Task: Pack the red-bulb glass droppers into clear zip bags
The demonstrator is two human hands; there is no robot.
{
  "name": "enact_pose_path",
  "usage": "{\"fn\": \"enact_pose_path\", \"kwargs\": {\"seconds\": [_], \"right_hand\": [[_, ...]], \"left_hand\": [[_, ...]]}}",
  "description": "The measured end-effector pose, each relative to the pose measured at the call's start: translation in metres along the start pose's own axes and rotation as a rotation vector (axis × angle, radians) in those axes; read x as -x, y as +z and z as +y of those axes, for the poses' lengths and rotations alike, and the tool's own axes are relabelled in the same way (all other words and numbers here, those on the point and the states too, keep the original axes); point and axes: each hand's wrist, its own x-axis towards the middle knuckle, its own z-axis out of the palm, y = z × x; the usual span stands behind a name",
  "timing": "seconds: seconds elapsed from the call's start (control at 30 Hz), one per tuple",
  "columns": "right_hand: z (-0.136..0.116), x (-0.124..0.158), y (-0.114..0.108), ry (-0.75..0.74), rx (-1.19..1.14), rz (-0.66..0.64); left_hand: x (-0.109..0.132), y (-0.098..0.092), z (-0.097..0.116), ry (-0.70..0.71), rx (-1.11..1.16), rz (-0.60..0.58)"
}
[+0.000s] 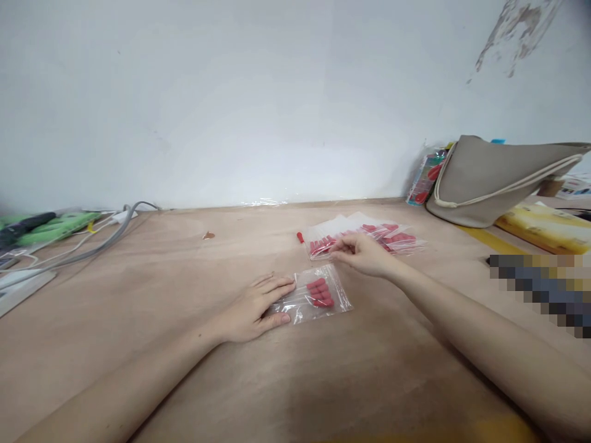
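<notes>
While left hand (253,311) touches one bag (300,303), one red piece (300,237) lies loose.

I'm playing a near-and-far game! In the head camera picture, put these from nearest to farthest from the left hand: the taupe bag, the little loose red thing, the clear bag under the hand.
From the left hand:
1. Clear bag, partly under it.
2. Loose red thing, farther back on the table.
3. Taupe bag, way off right, towards the wall.
</notes>
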Motion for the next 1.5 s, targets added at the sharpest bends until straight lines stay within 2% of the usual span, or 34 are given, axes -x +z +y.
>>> {"fn": "enact_pose_path", "kwargs": {"seconds": [0.07,0.13,0.23,0.4,0.5,0.57,0.7,0.73,0.8,0.87,0.97,1.07,1.17,1.33,1.43,1.5], "right_hand": [[-0.01,-0.022,0.006,-0.005,0.138,0.055],[-0.02,-0.048,0.018,0.042,0.292,0.032],[-0.029,-0.082,0.043,0.217,0.394,0.007],[-0.027,-0.108,0.077,0.36,0.352,0.096],[-0.024,-0.113,0.081,0.389,0.258,0.141],[-0.025,-0.114,0.074,0.369,0.158,0.164],[-0.025,-0.094,0.042,0.285,-0.061,0.261],[-0.022,-0.083,0.032,0.265,-0.118,0.306],[-0.011,-0.055,0.013,0.188,-0.427,0.377],[0.005,-0.025,-0.001,0.177,-0.58,0.465],[0.029,0.011,-0.008,0.159,-0.668,0.629],[0.043,0.028,0.0,0.224,-0.728,0.694],[0.046,0.029,0.011,0.276,-0.821,0.694],[0.037,0.027,0.027,0.264,-0.989,0.636],[0.029,0.033,0.031,0.277,-1.088,0.505],[0.025,0.038,0.032,0.291,-1.115,0.354]], "left_hand": [[0.0,0.0,0.0,0.001,0.005,0.002],[-0.001,0.0,0.0,0.006,0.01,0.002],[0.0,0.0,-0.001,0.005,0.007,-0.002],[0.001,-0.002,0.0,0.005,-0.004,-0.023],[0.0,-0.002,0.001,0.003,-0.01,-0.036],[0.0,-0.002,0.001,0.007,-0.012,-0.029],[-0.001,-0.001,0.0,0.012,-0.007,-0.015],[-0.001,0.0,-0.001,0.011,-0.006,-0.013],[-0.001,0.0,-0.001,0.009,-0.004,-0.012],[-0.001,0.0,-0.001,0.007,0.0,-0.011],[-0.001,0.0,-0.001,0.001,0.006,-0.012],[-0.001,0.0,-0.002,-0.006,0.014,-0.009],[-0.001,0.001,-0.003,-0.007,0.022,0.001],[0.0,0.002,-0.001,0.003,0.022,0.01],[0.001,0.0,0.001,-0.002,0.034,0.034],[0.001,0.0,0.002,-0.006,0.039,0.052]]}}
